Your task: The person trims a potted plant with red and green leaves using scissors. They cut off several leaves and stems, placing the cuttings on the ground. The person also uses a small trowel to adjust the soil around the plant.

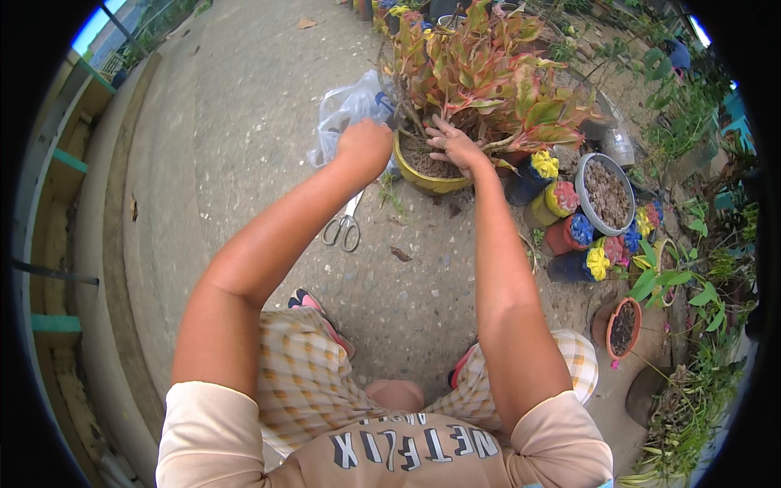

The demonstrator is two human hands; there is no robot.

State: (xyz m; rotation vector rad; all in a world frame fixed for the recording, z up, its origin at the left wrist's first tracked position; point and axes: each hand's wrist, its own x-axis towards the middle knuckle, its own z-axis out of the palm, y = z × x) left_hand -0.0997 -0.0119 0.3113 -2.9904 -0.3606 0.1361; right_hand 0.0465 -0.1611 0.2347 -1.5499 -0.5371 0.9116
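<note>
A potted plant with red and green leaves (470,79) grows in a yellow pot (430,182). My right hand (454,146) is over the soil inside the rim, fingers spread near the base of the stems. At the pot's left edge, my left hand (366,146) is curled with its back to me; its fingertips are hidden, so any held thing cannot be made out. Behind it lies a clear plastic bag (357,97). Scissors (345,229) rest on the concrete below my left wrist, their blades partly covered by my forearm.
Painted bottle planters (558,204) with flower-shaped tops line the right side. Among them stands a round grey pot of soil (607,192). An orange pot (623,327) sits nearer me, beside greenery. A concrete ledge (116,244) runs along the left. Dry leaves (401,253) dot the ground.
</note>
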